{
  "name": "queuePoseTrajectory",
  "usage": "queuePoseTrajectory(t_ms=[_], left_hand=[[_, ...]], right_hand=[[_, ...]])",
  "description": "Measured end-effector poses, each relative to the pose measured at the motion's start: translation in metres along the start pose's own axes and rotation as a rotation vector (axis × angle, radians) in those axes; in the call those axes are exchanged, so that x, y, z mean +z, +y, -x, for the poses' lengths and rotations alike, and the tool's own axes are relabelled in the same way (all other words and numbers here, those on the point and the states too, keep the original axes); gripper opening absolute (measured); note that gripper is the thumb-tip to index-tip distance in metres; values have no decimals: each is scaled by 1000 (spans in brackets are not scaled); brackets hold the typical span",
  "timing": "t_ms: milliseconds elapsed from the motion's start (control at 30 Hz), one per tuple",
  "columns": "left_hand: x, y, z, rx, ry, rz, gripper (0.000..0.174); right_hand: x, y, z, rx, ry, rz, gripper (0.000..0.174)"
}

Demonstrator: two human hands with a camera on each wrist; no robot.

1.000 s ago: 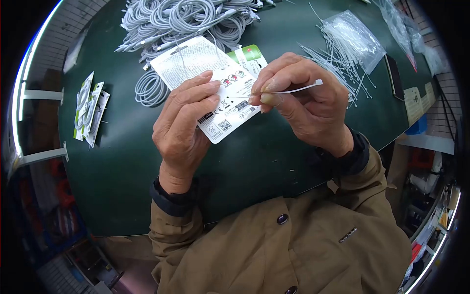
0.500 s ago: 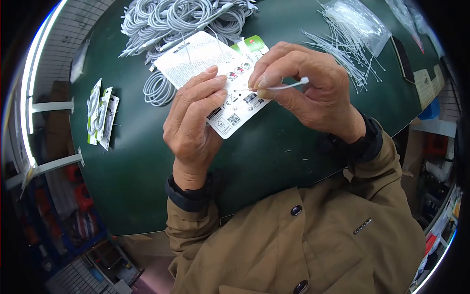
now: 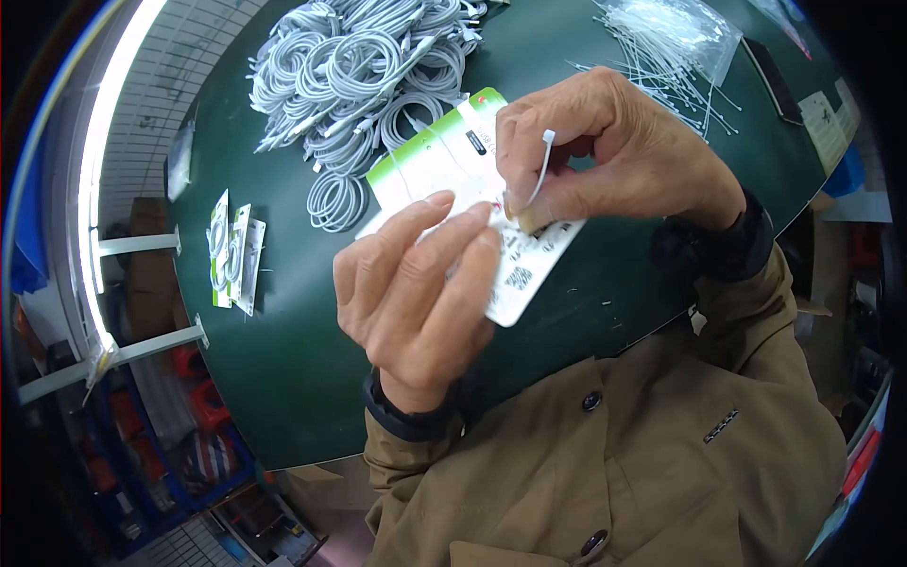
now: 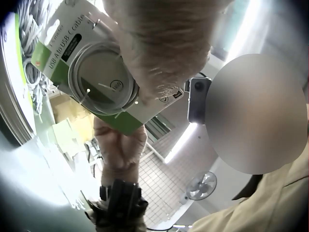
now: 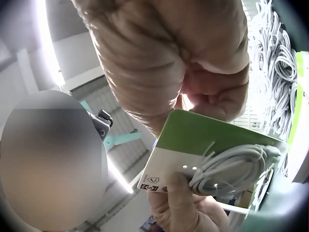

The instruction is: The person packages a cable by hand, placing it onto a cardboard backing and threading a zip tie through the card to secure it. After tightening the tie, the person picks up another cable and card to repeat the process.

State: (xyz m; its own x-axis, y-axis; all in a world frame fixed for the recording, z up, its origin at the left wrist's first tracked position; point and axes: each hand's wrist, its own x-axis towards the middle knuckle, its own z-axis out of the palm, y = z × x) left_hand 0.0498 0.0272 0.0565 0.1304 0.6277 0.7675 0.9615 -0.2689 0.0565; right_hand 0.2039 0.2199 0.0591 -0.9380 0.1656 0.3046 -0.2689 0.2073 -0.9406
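Observation:
My left hand [image 3: 420,302] holds a printed cardboard card [image 3: 520,279], its white back with a QR code facing up. On the card's front, in the left wrist view, is a coiled white cable [image 4: 72,77] beside the words USB-A to USB C cable. Thin white tie ends poke through this front. My right hand [image 3: 609,146] pinches a white cable tie [image 3: 544,165] between thumb and fingers, close against the card's back, its square head sticking up. Beyond the hands shows a green-topped card [image 3: 406,161], partly covered by the left fingers.
A heap of coiled grey-white cables [image 3: 364,66] lies at the back of the green table [image 3: 312,378]. Loose cable ties [image 3: 661,66] spill from a clear bag [image 3: 704,33] at the back right, near a dark flat object [image 3: 772,80]. Several carded cables [image 3: 234,255] stand at the left.
The held card has tilted and the left hand has come lower in view. The cable tie's head now points up rather than sideways. More of the green-topped card shows.

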Motion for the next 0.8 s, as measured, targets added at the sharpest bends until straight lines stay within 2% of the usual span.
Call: queuePoseTrajectory(t_ms=[167,233,300,367,400,433,533,567,700,800], left_hand=[[4,19,-3,-120,45,378,14],[9,26,0,-217,79,450,15],[6,30,3,-458,62,495,13],[8,28,9,-711,90,605,14],[10,21,9,-779,118,649,16],[13,14,10,-847,149,692,18],[27,-3,14,-965,270,947,21],[34,-8,14,-981,324,1004,21],[33,-9,13,-1078,321,1181,21],[37,-11,22,-1094,289,1222,24]], right_hand=[[-3,-5,-1,-6,-131,-234,9],[-1,3,0,-14,-73,-300,8],[-2,-3,3,79,130,-286,14],[0,13,5,-41,397,-185,12],[1,18,5,-103,525,-134,12],[0,18,3,-209,547,27,12],[5,15,2,-382,428,439,17],[11,18,-3,-447,402,528,23],[27,40,-12,-636,313,852,34],[37,43,-11,-615,313,956,22]])
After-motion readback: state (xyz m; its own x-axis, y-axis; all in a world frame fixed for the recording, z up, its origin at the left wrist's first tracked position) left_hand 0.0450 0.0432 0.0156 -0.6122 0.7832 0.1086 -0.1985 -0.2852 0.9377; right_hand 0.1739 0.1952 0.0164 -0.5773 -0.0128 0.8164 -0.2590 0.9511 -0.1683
